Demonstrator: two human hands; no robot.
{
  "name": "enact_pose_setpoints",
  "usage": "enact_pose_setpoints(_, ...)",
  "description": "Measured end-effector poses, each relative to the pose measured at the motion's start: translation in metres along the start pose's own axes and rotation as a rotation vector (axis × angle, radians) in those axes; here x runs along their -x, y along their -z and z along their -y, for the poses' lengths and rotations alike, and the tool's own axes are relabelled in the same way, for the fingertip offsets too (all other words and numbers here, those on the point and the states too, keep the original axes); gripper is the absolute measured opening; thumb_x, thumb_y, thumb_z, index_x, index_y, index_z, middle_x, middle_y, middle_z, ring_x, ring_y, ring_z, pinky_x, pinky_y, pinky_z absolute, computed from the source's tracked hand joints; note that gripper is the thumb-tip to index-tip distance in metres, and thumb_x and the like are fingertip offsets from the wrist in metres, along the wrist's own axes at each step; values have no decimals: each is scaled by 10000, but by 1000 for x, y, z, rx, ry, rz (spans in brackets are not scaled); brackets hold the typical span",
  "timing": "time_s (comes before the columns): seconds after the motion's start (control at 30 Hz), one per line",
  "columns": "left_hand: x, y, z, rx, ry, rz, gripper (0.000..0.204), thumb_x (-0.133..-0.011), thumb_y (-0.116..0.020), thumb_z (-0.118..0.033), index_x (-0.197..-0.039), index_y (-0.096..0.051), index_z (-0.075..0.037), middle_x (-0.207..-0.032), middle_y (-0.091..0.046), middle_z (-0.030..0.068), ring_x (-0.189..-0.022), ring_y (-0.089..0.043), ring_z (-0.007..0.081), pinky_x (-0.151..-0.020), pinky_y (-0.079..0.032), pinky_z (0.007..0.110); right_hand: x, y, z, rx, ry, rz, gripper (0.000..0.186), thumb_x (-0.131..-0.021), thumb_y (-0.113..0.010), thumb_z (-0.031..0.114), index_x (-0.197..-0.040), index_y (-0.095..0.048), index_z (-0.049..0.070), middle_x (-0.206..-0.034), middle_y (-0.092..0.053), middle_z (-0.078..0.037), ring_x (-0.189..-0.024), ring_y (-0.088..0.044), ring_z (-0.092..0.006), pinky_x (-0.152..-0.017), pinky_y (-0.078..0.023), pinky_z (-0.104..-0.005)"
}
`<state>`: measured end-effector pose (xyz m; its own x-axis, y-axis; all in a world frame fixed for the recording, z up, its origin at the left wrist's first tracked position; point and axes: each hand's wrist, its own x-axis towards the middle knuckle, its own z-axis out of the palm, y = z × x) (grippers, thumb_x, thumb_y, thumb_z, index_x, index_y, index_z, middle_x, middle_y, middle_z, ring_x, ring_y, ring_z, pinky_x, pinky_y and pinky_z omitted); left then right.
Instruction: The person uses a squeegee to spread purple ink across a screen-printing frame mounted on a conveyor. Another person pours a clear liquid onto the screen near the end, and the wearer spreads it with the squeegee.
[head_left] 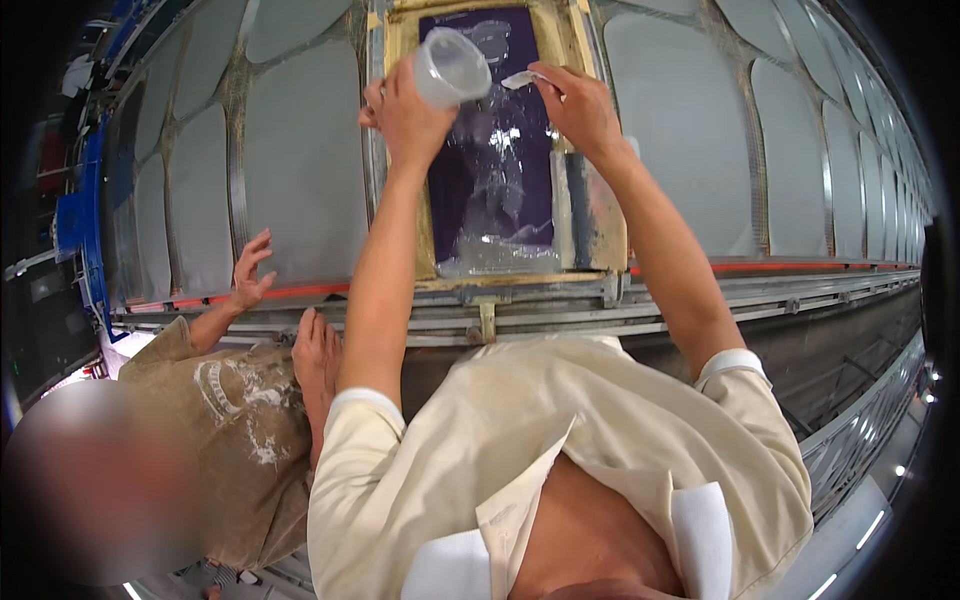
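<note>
My left hand (408, 118) is wrapped round a translucent plastic tub (455, 68), tilted over a purple panel (450, 190). In my right hand (582, 108), a small whitish flat piece (518, 79) is pinched between thumb and fingers, close to the tub's right side; its exact kind is unclear. Clear, shiny gel (505, 130) lies in streaks and pools down the panel, thickest along its near end. Round the panel runs a yellowish, smeared frame (425, 225). A dark-and-light flat bar (577, 205) lies along the frame's right inner side, below my right hand.
Grey flat panels (680, 130) in a long row flank the frame on both sides. Metal rails (700, 300) with a red strip cross in front of me. At left, a co-worker in a stained brown shirt (245, 420) stands close, one hand (252, 270) raised near the rail.
</note>
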<state>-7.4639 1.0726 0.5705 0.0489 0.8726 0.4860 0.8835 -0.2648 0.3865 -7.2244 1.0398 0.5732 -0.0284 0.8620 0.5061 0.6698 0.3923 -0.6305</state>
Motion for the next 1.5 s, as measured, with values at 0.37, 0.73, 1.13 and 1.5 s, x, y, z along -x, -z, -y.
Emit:
enact_pose_setpoints(0.37, 17, 5, -12, 41, 167, -101, 890, -552, -939, -350, -1343, -577, -165, -1305, -632, 12, -1250, -462, 321, -966, -361, 505, 21, -2, 40, -77, -91, 145, 206, -932, -676, 130, -1120, -718, 56, -879, -735, -167, -730, -706, -328, -681, -548, -378)
enact_pose_setpoints(0.73, 148, 105, 6, 295, 396, -31, 958, -555, -975, -267, -1387, -537, -83, -1283, -634, 118, -1228, -513, 350, -1015, -384, 519, 188, 77, 53, -153, -687, 239, 190, -937, -665, 122, -1103, -722, 49, -733, -725, -151, -674, -728, -208, -628, -525, -318)
enact_pose_setpoints(1.13, 230, 156, 37, 43, 105, 79, 964, -578, -915, -173, -1445, -497, -123, -1446, -564, 57, -1266, -481, 301, -1013, -332, 497, 237, 25, 84, -477, -1049, 163, 175, -960, -657, 90, -1082, -707, -26, -766, -733, -122, -714, -734, -153, -630, -596, -276)
enact_pose_setpoints(1.5, 220, 127, 18, -160, -143, 153, 914, -608, -885, -187, -1441, -509, -179, -1483, -518, -46, -1219, -465, 243, -973, -293, 468, 174, 53, 145, -481, -657, 112, 184, -971, -665, 89, -1132, -717, 16, -806, -742, -77, -767, -725, -113, -684, -575, -249)
